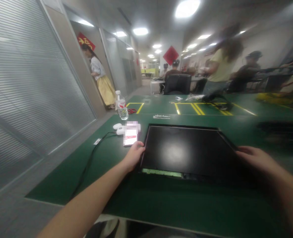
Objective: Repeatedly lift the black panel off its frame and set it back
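Note:
A black flat display panel (186, 150) lies face up on the green table (161, 205), with a strip of green circuit board showing along its near edge. My left hand (133, 155) grips the panel's left edge, thumb on top. At the right edge my right hand (256, 158) rests with its fingers laid along the side of the panel. A phone (130, 136) with a lit screen lies just beyond my left hand.
A white adapter (118, 128) with a black cable (87, 168) lies left of the phone. A water bottle (122, 105) stands further back. Yellow tape marks the far table (198, 107). Several people stand or sit behind; a wall with blinds runs along the left.

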Demonstrator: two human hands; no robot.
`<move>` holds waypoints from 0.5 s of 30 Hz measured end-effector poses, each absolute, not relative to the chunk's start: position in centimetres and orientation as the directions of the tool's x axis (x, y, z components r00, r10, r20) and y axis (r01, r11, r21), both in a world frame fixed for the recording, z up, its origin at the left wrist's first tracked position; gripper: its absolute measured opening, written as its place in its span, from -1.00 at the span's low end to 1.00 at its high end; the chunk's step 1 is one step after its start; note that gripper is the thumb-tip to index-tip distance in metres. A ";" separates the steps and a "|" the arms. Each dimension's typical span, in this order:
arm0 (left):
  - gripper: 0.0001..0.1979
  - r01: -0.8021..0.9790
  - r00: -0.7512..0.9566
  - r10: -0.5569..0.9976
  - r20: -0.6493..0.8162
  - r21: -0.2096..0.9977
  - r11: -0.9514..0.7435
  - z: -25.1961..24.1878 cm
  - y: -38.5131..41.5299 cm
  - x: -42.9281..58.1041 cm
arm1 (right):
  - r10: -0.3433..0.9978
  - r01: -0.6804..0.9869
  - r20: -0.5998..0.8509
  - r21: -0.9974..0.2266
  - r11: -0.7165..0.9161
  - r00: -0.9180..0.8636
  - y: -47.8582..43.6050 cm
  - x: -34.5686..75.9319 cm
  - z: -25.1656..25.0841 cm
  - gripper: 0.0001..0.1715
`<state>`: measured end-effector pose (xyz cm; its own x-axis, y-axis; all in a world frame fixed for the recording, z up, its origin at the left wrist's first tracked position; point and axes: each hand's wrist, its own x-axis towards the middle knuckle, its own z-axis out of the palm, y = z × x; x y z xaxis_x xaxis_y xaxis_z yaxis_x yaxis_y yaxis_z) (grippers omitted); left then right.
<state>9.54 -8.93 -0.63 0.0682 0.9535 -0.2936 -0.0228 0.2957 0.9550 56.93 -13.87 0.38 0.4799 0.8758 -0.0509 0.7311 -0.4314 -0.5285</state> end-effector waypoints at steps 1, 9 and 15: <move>-0.74 -0.018 0.079 0.954 -0.289 0.956 0.292 -0.6 -9.0 9.4 | 0.867 0.693 -0.094 -0.562 -0.451 0.489 -14.0 56.7 0.4 -0.47; -0.68 -0.021 0.141 0.956 -0.258 0.964 0.264 -0.1 -9.8 8.8 | 0.864 0.673 -0.114 -0.581 -0.458 0.491 -14.6 54.6 1.5 -0.36; -0.64 -0.083 0.048 0.946 -0.320 0.943 0.323 0.2 -9.8 9.1 | 0.867 0.730 -0.056 -0.515 -0.449 0.494 -14.4 55.5 0.0 -0.39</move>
<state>9.07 -9.76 0.23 0.0476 0.9462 -0.3202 -0.0830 0.3232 0.9427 55.53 -14.37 -0.02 0.4944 0.8674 -0.0563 0.7298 -0.4495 -0.5151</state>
